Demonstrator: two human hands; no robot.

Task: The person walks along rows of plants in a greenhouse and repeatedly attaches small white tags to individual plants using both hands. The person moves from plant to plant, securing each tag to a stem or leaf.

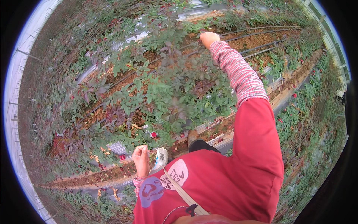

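My right hand (209,39) reaches far forward over a bed of rose plants (162,89), its fingers bent at a dark leaf or shoot; whether it grips this is hidden. My left hand (141,160) is held low near my body, thumb against the curled fingers, and what may be between them cannot be made out. Beside it hangs a white printed bag (161,158), close to a pale strap (184,194) across my red shirt. A red rose bloom (153,134) sits low among the leaves in front of my left hand.
Black drip lines (257,35) run along the brown soil (249,42). Silvery plastic mulch (223,145) edges the beds. My boot (192,136) stands in the path strewn with petals. More rose rows (296,117) lie at the right.
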